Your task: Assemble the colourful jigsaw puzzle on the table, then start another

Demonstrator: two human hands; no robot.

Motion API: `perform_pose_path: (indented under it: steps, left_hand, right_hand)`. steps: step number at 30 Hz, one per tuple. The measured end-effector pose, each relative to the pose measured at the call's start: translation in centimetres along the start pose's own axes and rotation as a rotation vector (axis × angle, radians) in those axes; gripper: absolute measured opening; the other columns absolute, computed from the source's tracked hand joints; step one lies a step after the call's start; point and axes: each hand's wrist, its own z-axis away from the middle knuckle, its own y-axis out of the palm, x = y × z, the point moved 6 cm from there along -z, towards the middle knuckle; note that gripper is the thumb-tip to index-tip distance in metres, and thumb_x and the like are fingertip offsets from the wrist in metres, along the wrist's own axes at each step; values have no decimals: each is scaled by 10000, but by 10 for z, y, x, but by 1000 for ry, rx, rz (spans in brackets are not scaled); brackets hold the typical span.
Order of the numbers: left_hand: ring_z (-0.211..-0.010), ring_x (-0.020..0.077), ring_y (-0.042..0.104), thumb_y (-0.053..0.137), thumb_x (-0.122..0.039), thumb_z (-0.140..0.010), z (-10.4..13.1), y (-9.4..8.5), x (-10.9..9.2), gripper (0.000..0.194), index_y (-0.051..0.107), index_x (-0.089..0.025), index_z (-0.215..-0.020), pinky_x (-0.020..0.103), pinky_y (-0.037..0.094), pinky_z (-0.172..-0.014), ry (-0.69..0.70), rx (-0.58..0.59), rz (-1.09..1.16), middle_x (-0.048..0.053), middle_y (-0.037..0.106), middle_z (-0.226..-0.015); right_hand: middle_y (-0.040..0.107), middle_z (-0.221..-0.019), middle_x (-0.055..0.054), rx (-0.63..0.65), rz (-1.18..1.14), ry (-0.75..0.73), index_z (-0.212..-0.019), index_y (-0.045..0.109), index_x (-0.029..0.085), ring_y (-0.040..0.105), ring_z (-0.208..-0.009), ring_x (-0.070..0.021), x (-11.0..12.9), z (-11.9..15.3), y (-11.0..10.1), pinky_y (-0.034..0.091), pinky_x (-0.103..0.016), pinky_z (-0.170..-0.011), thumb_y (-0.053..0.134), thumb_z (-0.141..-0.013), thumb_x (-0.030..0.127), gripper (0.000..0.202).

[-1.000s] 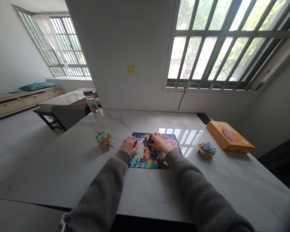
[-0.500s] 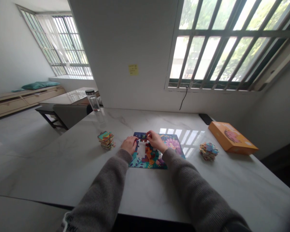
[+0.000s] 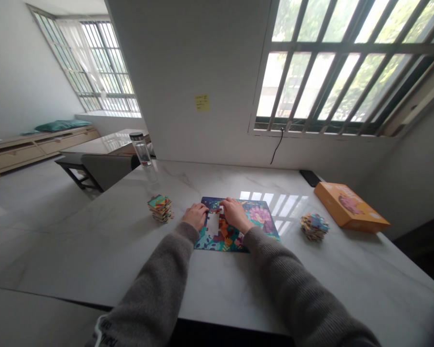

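A colourful jigsaw puzzle (image 3: 264, 217) lies flat on the white marble-patterned table, with a pale gap in its left half. On the puzzle's left edge rests my left hand (image 3: 196, 216), its fingers bent and close together beside the gap. My right hand (image 3: 234, 213) is over the upper middle, fingertips down near the gap's upper right corner. Whatever lies under the fingertips of either hand is too small or hidden to make out. One stack of puzzle pieces (image 3: 160, 208) stands left of the puzzle, another stack (image 3: 314, 227) to its right.
An orange box (image 3: 350, 207) lies at the table's right, with a black phone (image 3: 309, 178) behind it. A glass bottle (image 3: 141, 150) stands at the back left corner. A yellow note (image 3: 202, 102) is on the wall.
The view has shifted slightly. My right hand's fingertips have come down lower on the puzzle, and the dark piece that was between the hands now sits less visibly, partly covered by them.
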Motion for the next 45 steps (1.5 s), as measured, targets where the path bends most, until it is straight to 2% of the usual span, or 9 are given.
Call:
perform_pose_path:
  steps: [3,5,12,17,22,28,32,39,45]
  left_hand:
    - [-1143,274,544,435,-158,-938,0,0,0,333,671,-206,-1168,417,458,-957,10,3,6,89,660,-1235]
    - [-1147,276,543,434,-146,-932,0,1,-1,348,675,-213,-1173,418,456,-961,16,9,12,83,662,-1252]
    - [-1210,280,493,460,-158,-925,3,6,-4,408,658,-266,-1265,437,428,-1011,26,50,-22,41,601,-1391]
    - [-1215,281,494,453,-190,-948,4,5,-7,382,661,-279,-1255,444,414,-999,21,63,-28,23,620,-1376]
    - [-1209,272,502,478,-204,-939,6,2,-9,359,665,-285,-1234,428,409,-989,25,48,-39,18,633,-1360]
    - [-1215,285,513,504,-214,-922,6,0,-12,355,665,-291,-1229,468,368,-1030,34,52,-98,14,646,-1355]
    - [-1215,275,526,521,-213,-912,7,0,-11,342,674,-310,-1203,477,331,-1077,46,34,-92,10,660,-1337]
    - [-1210,247,531,475,-239,-927,8,-16,1,355,637,-218,-1243,411,387,-1081,14,-107,32,77,640,-1295]
    - [-1101,252,563,478,-71,-777,11,-24,24,409,652,-199,-1124,395,450,-1034,-62,-129,91,83,651,-1148]
  right_hand:
    - [636,-1183,-95,29,73,-155,-1165,684,229,533,-1086,-249,11,13,1,395,-354,-933,441,-957,115,339]
    - [630,-1202,-90,43,93,-196,-1223,668,250,518,-1091,-254,16,18,3,400,-361,-926,459,-949,113,371]
    - [617,-1240,-104,76,85,-211,-1292,623,214,492,-1116,-262,19,21,8,399,-386,-956,473,-915,87,425]
    - [595,-1317,-105,86,77,-202,-1232,624,193,467,-1178,-273,19,19,7,392,-397,-971,484,-889,73,389]
    - [641,-1246,-108,104,81,-183,-1200,609,199,479,-1173,-283,18,18,11,385,-415,-971,476,-901,88,346]
    - [607,-1339,-114,109,77,-197,-1242,601,191,482,-1212,-288,18,19,12,384,-436,-978,456,-912,93,374]
    - [544,-1433,-100,103,20,-180,-1291,595,220,453,-1269,-274,17,25,1,368,-443,-1026,446,-918,81,425]
    - [599,-1340,-98,44,-79,-152,-1329,573,211,454,-1262,-250,2,58,-28,358,-431,-1070,453,-936,95,428]
    - [614,-1303,-101,1,-96,-118,-1319,579,231,485,-1239,-247,-9,95,-40,359,-452,-1075,427,-946,90,427]
